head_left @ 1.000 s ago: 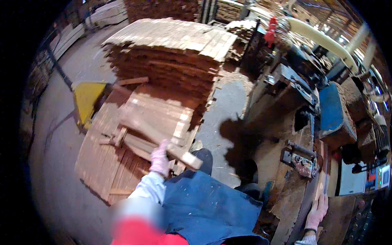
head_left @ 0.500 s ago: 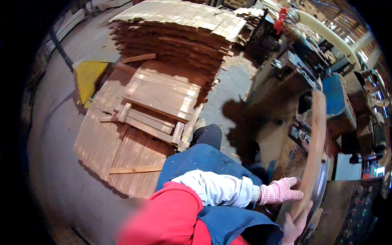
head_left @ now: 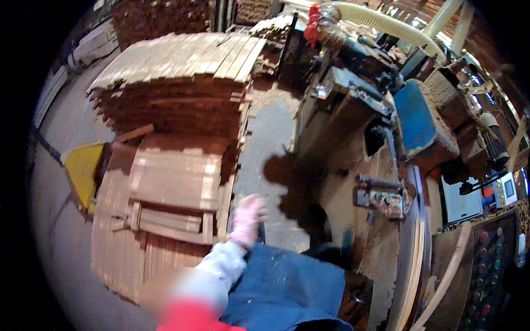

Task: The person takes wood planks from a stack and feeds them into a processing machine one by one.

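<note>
My left hand (head_left: 248, 220), in a pink knitted glove, reaches forward above my blue apron (head_left: 281, 281). Its fingers look loosely stretched out and somewhat blurred, with nothing seen in them. It is nearest the right edge of a low pile of wooden boards (head_left: 174, 176). My right hand lies outside the picture. On the machine's bed at the right rests a pale wooden strip (head_left: 415, 265), lying lengthwise along a metal guide. A second, slightly curved-looking strip (head_left: 450, 273) slants up from the lower edge beside it; its near end is cut off from view.
A tall stack of boards (head_left: 171, 60) stands behind the low pile. The woodworking machine (head_left: 353, 116) fills the right side, with a blue guard (head_left: 414, 118), a ribbed hose (head_left: 381, 19) and a control panel (head_left: 505, 188). A yellow metal piece (head_left: 83, 171) stands left of the pile.
My left hand has left the wooden strip at the machine and swung left toward the board pile. My right hand has dropped out of view. The whole view has turned rightward.
</note>
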Demonstrator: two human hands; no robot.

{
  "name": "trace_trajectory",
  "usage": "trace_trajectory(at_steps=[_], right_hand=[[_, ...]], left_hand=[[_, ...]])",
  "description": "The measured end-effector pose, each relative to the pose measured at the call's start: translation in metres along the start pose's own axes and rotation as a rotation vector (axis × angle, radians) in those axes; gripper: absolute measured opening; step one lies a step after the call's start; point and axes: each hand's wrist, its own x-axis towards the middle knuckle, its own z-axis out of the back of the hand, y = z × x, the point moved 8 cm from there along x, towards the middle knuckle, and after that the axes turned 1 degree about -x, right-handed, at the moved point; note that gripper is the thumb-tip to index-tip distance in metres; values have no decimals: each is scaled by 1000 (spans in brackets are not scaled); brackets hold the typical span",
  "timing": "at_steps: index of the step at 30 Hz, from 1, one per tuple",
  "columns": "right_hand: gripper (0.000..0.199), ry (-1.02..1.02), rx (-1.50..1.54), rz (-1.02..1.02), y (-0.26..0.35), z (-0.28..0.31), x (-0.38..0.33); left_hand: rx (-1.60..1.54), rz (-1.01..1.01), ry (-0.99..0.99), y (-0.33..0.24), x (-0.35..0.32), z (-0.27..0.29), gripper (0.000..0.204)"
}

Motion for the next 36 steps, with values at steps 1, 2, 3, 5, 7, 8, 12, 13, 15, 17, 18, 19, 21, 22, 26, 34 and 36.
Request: trace_trajectory(at_steps=[1,2,3,5,7,8,12,13,15,17,18,19,21,22,26,34,36], right_hand=[[61,-83,24,-27,0,-9,18],[61,-78,214,-164,10,-25,47],[60,-78,423,-278,31,-36,85],[65,-255,514,-209,18,-62,138],[67,-339,561,-188,16,-98,190],[66,-307,574,-213,48,-97,203],[61,-303,500,-99,111,-99,235],[65,-284,461,-74,104,-105,234],[61,-242,446,-137,103,-112,212],[59,-159,280,-40,91,-104,178],[59,-91,121,83,85,-96,157],[59,-39,143,82,88,-82,136],[58,99,122,22,78,-65,95],[56,176,30,-57,62,-57,66],[53,311,-149,-67,25,-18,-21],[42,0,-105,362,40,-17,42],[44,-135,10,405,41,-37,89]], left_hand=[[-2,-16,-34,-9,16,45,44],[114,-32,-251,-40,5,65,44],[110,-58,-415,-40,14,131,46],[160,-63,-501,-61,12,162,33],[115,-50,-580,-65,19,204,21],[-15,-31,-614,-49,31,263,23],[188,51,-1025,-21,62,357,41],[222,30,-1066,-25,68,357,46],[243,-7,-1114,-37,73,363,56],[226,-5,-1100,-37,81,370,64],[221,-3,-1087,-38,85,371,68],[322,22,-1065,-41,86,367,71],[109,-50,-1028,-41,89,414,80],[-60,-66,-986,-36,96,412,84],[-46,-34,-867,-37,93,387,86],[-109,-261,-645,-85,41,290,73],[-60,-299,-727,-93,9,302,76]])
